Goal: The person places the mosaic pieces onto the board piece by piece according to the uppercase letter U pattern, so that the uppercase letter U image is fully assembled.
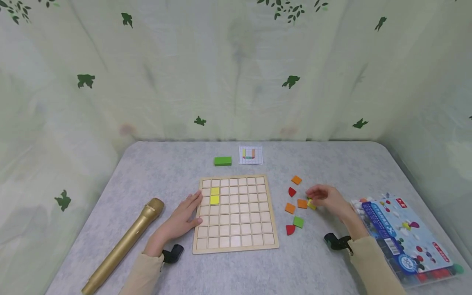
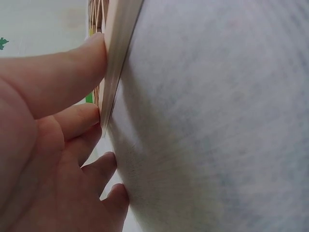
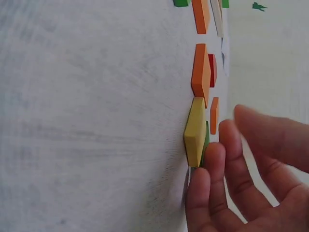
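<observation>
Pale, creased curtains (image 1: 239, 106) with dark green shapes (image 1: 86, 80) and leafy sprigs (image 1: 289, 16) hang around a mottled grey, round-cornered table (image 1: 173, 168)

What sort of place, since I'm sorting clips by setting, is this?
Probably a makeshift recording booth: a pale curtain hangs behind and to both sides of a grey table, and two wrist cameras are being worn.

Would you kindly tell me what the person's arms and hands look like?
The left sleeve and right sleeve are plain beige. Near each cuff sits a small black camera. The left hand and right hand are bare, without gloves.
</observation>
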